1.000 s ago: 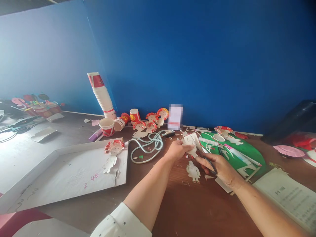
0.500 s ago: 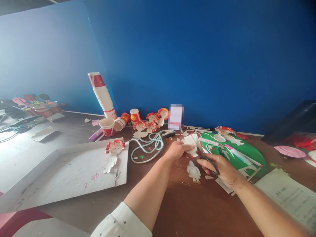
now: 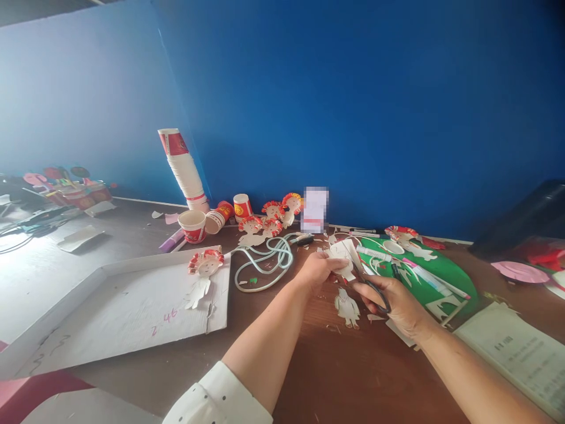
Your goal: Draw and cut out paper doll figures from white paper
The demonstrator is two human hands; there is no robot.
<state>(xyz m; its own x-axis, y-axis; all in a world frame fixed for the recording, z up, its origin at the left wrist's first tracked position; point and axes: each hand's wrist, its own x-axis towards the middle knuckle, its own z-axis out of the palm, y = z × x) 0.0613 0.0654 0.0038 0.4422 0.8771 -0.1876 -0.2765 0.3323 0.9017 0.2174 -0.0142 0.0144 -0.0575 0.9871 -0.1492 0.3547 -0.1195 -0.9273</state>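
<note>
Between the thumb and fingers of my left hand is a piece of white paper, partly cut to shape. My right hand has its fingers through the handles of dark scissors. The scissor blades point up and left, at the right edge of the paper; whether they are parted is too small to tell. Just below both hands a white paper figure cutout lies flat on the brown table. A small paper scrap is beside it.
A white cardboard tray carries a red-fringed paper doll. Behind it stand a tall leaning stack of paper cups and a coiled pale cable. Markers lie on a green disc at right, near an open book. A blue wall closes the back.
Both hands stay in nearly the same place with the paper and scissors. The paper in my left hand has tilted very slightly; the surroundings look unchanged.
</note>
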